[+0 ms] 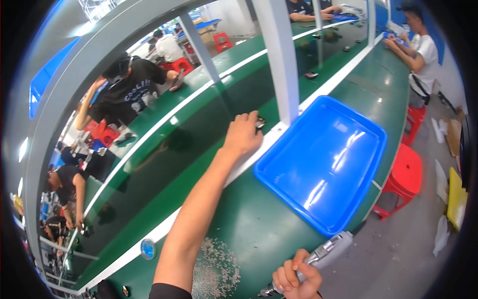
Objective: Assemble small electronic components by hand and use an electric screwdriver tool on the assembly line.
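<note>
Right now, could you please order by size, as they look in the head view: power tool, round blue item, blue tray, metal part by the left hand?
From largest:
1. Blue tray
2. Power tool, partly covered by the right hand
3. Round blue item
4. Metal part, as visible; the left hand may hide some

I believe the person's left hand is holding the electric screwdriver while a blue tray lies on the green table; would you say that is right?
Not quite: the head view shows the electric screwdriver in the right hand, not the left hand. The blue tray does lie on the green table.
</note>
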Demonstrator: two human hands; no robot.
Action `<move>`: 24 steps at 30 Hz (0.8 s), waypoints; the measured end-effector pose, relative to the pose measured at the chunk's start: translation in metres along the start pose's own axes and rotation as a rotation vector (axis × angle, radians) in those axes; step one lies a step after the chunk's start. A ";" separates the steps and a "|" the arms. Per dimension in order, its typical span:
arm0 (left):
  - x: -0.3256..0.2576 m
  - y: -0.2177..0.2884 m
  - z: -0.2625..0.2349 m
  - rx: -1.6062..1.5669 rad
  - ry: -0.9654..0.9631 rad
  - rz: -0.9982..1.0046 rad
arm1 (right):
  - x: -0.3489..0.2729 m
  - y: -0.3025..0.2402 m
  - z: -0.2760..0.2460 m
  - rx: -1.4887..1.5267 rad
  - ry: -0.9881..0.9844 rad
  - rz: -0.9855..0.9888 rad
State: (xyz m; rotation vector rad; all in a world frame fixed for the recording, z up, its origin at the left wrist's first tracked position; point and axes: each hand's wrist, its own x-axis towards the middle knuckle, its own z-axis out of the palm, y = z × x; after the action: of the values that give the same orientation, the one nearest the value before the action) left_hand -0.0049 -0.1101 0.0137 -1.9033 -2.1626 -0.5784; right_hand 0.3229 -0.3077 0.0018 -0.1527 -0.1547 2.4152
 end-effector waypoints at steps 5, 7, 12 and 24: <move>0.005 -0.011 0.004 -0.035 -0.056 0.041 | -0.002 0.007 0.001 0.002 0.062 0.029; -0.002 -0.011 0.001 0.000 -0.011 0.063 | -0.002 0.008 -0.002 -0.027 0.069 0.022; -0.047 -0.002 -0.033 -0.150 0.040 0.088 | -0.005 0.006 -0.010 -0.120 -0.008 -0.039; -0.256 0.119 -0.113 -0.050 -0.063 0.559 | -0.009 0.000 -0.011 -0.134 -0.063 -0.052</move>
State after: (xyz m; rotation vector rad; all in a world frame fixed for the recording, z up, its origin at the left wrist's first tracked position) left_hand 0.1382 -0.3776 0.0318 -2.4342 -1.5365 -0.4637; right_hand 0.3314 -0.3132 -0.0082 -0.1316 -0.3450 2.3595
